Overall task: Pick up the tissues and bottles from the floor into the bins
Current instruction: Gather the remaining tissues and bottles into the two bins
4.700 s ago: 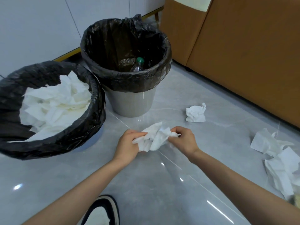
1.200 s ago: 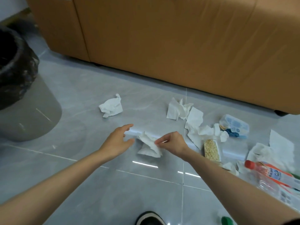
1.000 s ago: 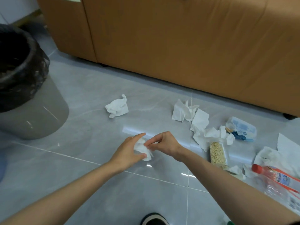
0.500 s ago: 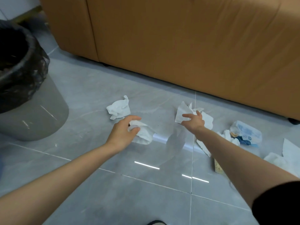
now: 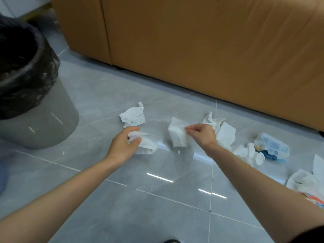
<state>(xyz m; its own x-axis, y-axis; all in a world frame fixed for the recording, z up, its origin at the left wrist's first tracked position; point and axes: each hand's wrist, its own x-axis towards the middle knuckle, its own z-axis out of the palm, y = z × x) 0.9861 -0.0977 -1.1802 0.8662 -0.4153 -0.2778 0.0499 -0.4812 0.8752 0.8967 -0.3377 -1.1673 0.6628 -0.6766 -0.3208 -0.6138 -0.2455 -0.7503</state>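
Bin (image 5: 43,123) cropped at left edge

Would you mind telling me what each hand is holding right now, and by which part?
The left hand grips a crumpled tissue round its left end; the right hand pinches a second tissue by its right edge.

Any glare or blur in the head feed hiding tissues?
Head view: light streaks glare off the glossy grey tile floor, covering no tissue; the white tissue sheet pinched by the right hand is motion-blurred; the crumpled white tissue in the left hand is sharper.
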